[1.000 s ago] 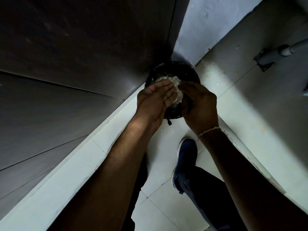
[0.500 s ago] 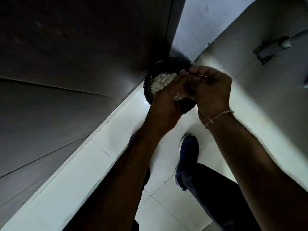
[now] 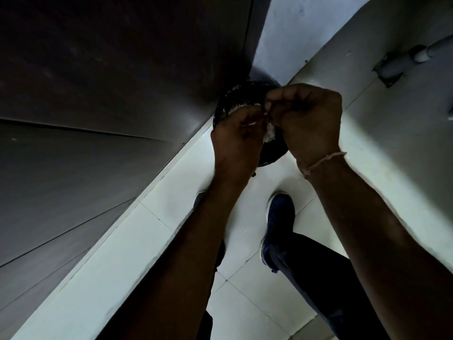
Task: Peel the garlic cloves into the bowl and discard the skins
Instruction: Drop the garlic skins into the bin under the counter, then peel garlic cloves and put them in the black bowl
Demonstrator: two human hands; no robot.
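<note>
Both hands over bin (image 3: pixel 224 107), dark round tub in floor corner, at 12 o'clock from feet. Left hand (image 3: pixel 239 141) and right hand (image 3: pixel 306 119) curled, fingertips meeting, pinching wad of skins (image 3: pixel 269 133) between them. Wad sits directly above bin mouth; pale skins already inside at 10 o'clock of left hand. Judgement: release drops straight down, no reach needed. Neither hand nearer. Bowl, cloves not visible.

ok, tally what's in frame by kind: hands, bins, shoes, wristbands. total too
Hands: 2 (left hand, right hand)
Black bins: 1 (bin, pale garlic skins inside)
Blue shoes: 2 (left shoe mostly hidden, right shoe)
Wristbands: 1 (wristband)
Total: 6
</note>
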